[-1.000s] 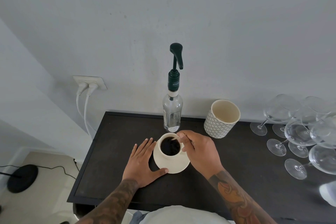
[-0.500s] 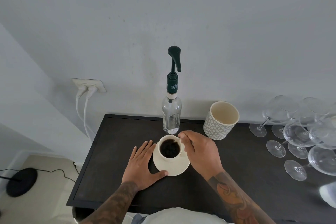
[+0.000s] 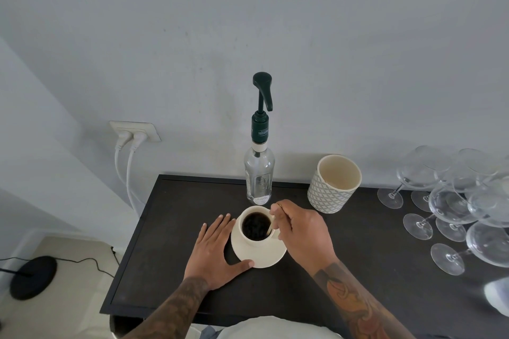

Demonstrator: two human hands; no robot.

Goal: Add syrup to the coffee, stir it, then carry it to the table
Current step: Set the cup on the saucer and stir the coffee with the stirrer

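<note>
A cream cup of black coffee (image 3: 254, 226) stands on a cream saucer (image 3: 268, 257) on the dark counter (image 3: 170, 228). My right hand (image 3: 301, 231) pinches a thin stirrer (image 3: 271, 224) whose lower end dips into the coffee at the cup's right side. My left hand (image 3: 216, 249) lies flat on the counter, fingers straight, thumb against the saucer's front-left rim. Just behind the cup stands a clear glass syrup bottle (image 3: 259, 173) with a dark green pump.
A patterned cream pot (image 3: 333, 184) stands right of the bottle. Several stemmed wine glasses (image 3: 451, 206) crowd the counter's right side. A wall socket with two white plugs (image 3: 135, 133) is on the left. A black lamp base (image 3: 33, 276) sits on the floor.
My right hand has moved the stirrer round in the cup, from its back rim to its right side. The left hand and saucer have stayed put.
</note>
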